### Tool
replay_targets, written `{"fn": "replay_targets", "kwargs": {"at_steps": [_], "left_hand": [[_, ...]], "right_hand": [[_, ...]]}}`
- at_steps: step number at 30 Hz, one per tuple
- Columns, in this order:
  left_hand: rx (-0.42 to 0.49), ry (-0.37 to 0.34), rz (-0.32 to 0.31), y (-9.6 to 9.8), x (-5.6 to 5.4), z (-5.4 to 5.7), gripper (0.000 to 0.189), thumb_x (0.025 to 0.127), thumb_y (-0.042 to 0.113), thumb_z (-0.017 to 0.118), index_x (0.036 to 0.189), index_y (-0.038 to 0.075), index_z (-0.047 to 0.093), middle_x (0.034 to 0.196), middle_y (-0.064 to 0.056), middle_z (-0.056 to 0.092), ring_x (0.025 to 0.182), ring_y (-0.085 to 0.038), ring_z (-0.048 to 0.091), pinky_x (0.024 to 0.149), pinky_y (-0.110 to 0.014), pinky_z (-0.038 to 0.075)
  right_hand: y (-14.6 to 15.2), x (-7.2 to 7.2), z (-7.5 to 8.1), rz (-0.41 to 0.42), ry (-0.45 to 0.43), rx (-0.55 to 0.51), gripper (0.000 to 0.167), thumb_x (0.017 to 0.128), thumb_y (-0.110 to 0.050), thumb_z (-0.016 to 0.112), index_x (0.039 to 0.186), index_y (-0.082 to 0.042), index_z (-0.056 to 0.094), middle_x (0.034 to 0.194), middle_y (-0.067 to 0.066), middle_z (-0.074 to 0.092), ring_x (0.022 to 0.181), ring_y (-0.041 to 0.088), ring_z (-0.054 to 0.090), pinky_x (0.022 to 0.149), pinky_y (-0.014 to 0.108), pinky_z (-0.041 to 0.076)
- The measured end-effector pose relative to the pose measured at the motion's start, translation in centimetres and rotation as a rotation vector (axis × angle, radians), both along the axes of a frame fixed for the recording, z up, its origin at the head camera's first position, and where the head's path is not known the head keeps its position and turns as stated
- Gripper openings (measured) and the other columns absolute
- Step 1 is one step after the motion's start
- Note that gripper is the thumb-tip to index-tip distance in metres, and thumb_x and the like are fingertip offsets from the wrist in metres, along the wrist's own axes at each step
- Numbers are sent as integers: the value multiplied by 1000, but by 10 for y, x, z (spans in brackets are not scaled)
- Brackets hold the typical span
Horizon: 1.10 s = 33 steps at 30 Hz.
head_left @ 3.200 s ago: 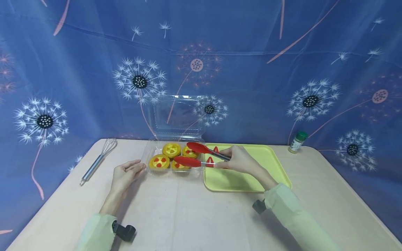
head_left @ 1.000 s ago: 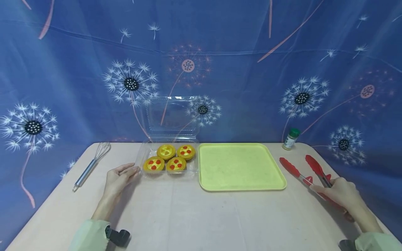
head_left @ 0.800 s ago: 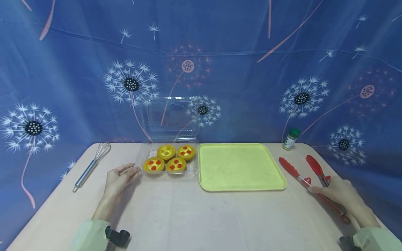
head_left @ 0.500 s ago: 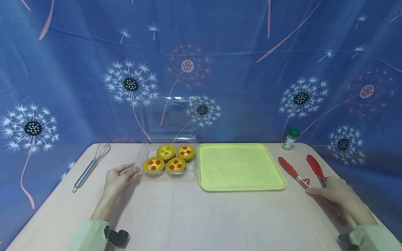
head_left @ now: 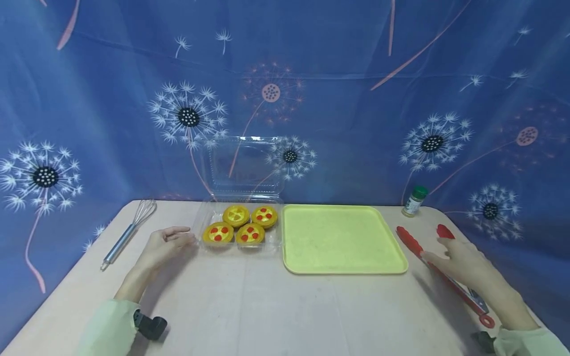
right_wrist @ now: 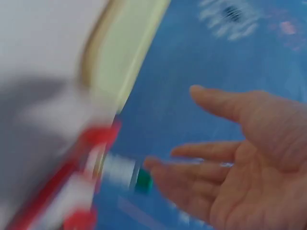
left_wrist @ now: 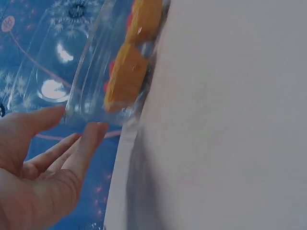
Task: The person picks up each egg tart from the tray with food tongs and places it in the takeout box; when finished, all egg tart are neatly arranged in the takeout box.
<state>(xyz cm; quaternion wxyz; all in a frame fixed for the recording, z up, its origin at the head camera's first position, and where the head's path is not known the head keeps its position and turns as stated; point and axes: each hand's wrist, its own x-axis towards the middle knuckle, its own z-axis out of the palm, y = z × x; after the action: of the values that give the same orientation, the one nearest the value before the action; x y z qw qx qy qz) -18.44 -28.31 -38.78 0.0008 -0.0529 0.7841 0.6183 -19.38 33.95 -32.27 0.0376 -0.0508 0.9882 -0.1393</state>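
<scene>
A clear plastic clamshell box (head_left: 273, 249) stands with its lid raised and holds several yellow egg tarts (head_left: 250, 234), most with red dots on top. Beside its left edge is my left hand (head_left: 162, 249), thumb and fingers apart, with the fingertips close to the box corner in the left wrist view. On the right side of the table lie red-tipped tongs (head_left: 463, 291), spread apart. My right hand (head_left: 467, 264) is over them, its fingers loosely extended and holding nothing; it hides part of one arm. In the right wrist view the tongs (right_wrist: 53, 187) are blurred, apart from the open palm.
A yellow tray (head_left: 340, 240) lies right of the box. Behind the tongs, a green-capped spice jar (head_left: 414, 201) stands near the back right corner. A metal whisk (head_left: 129, 232) lies at the left. A blue dandelion-print cloth (head_left: 338, 123) hangs behind the table.
My right hand carried the tongs from over the box to the table's right side, set them down and let go. The left hand has drawn slightly away from the box edge.
</scene>
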Motion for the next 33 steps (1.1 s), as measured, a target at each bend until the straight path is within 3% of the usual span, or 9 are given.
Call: {"fn": "replay_targets", "kwargs": {"at_steps": [3, 6, 10, 12, 15, 23, 28, 33], "left_hand": [[-21, 5, -36, -11, -10, 3, 56, 99, 18, 59, 139, -15, 39, 115, -12, 69, 91, 2, 65, 84, -18, 59], [-32, 30, -92, -22, -27, 9, 56, 100, 16, 56, 141, -16, 35, 128, -24, 60, 96, 0, 65, 95, -23, 56], [5, 48, -163, -30, -56, 17, 57, 103, 15, 51, 146, -14, 27, 145, -34, 38, 106, -2, 62, 109, -35, 46], [68, 47, -187, -31, -71, 20, 57, 104, 14, 49, 148, -12, 24, 149, -35, 31, 110, -4, 62, 113, -41, 40], [117, 62, -216, -30, -90, 21, 55, 104, 10, 47, 149, -12, 22, 150, -35, 27, 115, -8, 60, 114, -41, 39], [44, 95, -225, -31, -124, 13, 50, 104, 5, 45, 148, -11, 27, 150, -32, 31, 134, -35, 43, 114, -37, 39], [-9, 107, -247, -27, -138, -3, 50, 102, 2, 46, 147, -11, 28, 148, -32, 34, 128, -31, 52, 111, -39, 43], [31, 187, -230, -21, -146, -10, 48, 98, -3, 50, 142, -15, 35, 140, -37, 41, 111, -20, 65, 99, -30, 55]], "right_hand": [[-39, -3, 7, 143, 50, -153, 67, 95, -39, 63, 132, 15, 50, 129, 34, 55, 107, 45, 62, 78, 52, 61], [-80, -15, 5, 269, 37, -340, 57, 96, -32, 63, 136, 6, 51, 133, 27, 56, 113, 41, 61, 85, 46, 61], [-135, -45, -7, 339, -99, -611, 53, 97, -25, 62, 140, 2, 49, 134, 25, 56, 119, 38, 59, 95, 46, 57], [-162, -61, -16, 344, -158, -745, 52, 98, -20, 62, 140, 5, 47, 135, 27, 54, 120, 39, 57, 99, 47, 55], [-203, -83, -27, 308, -214, -915, 49, 98, -10, 59, 139, 10, 44, 137, 31, 50, 121, 43, 55, 101, 45, 53], [-285, -139, -43, 83, -183, -1134, 45, 95, 0, 58, 137, 9, 47, 140, 27, 48, 120, 40, 56, 104, 45, 51], [-304, -160, -60, -61, -208, -1250, 41, 91, 4, 62, 131, 3, 57, 124, 28, 60, 96, 27, 70, 88, 32, 61], [-313, -172, -68, -88, -172, -1359, 36, 86, 8, 65, 122, 6, 63, 105, 26, 69, 75, 15, 71, 78, 29, 63]]}}
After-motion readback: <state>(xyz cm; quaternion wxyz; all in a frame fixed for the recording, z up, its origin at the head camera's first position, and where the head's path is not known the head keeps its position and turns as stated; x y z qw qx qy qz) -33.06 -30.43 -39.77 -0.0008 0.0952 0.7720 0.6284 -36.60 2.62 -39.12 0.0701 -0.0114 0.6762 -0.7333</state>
